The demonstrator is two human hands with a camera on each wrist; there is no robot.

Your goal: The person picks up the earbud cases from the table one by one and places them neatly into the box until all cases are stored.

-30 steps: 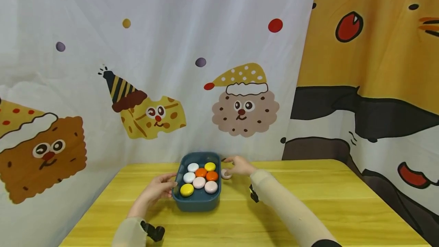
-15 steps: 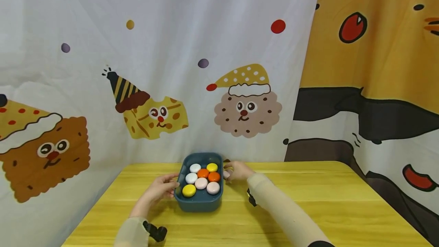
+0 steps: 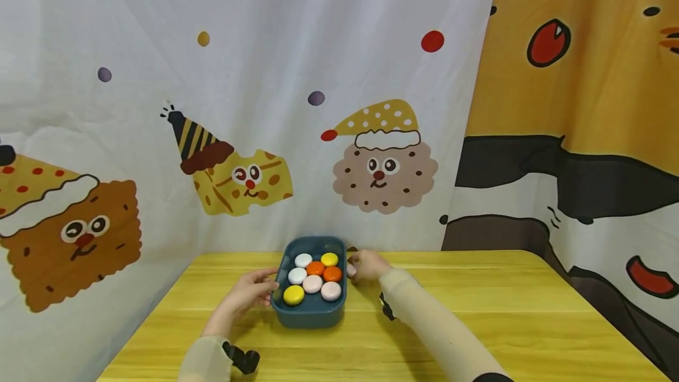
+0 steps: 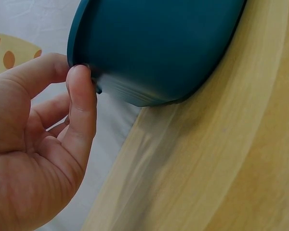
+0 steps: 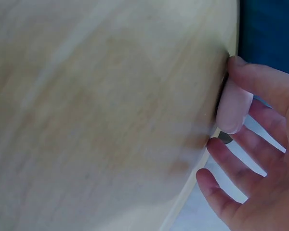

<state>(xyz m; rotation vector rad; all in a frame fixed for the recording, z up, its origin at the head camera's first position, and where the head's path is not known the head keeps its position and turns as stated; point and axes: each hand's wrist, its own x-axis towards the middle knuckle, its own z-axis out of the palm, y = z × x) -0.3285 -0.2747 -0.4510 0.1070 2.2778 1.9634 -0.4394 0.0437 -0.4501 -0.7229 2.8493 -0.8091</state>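
Note:
A deep blue-green rectangular box (image 3: 309, 318) with rounded corners sits on the table. Inside lie several glossy rounded discs, among them a yellow disc (image 3: 293, 295), an orange disc (image 3: 332, 274), a white disc (image 3: 297, 276) and a pale pink disc (image 3: 331, 292). My left hand (image 3: 251, 290) pinches the box's left rim between thumb and forefinger, as the left wrist view shows up close. Just outside the right wall, my right hand (image 3: 369, 266) holds another pale pink disc (image 5: 233, 108) between thumb and fingers, low at the tabletop. Part of that disc is hidden by the fingers.
The wooden table (image 3: 424, 335) extends to both sides and in front of the box. Behind it hangs a white curtain (image 3: 254, 75) printed with cartoon food, close to the table's back edge. Black straps with small devices are on both wrists.
The right hand's fingers have drawn in around the pale pink disc beside the box. My left hand keeps its hold on the rim. The whole view has shifted slightly.

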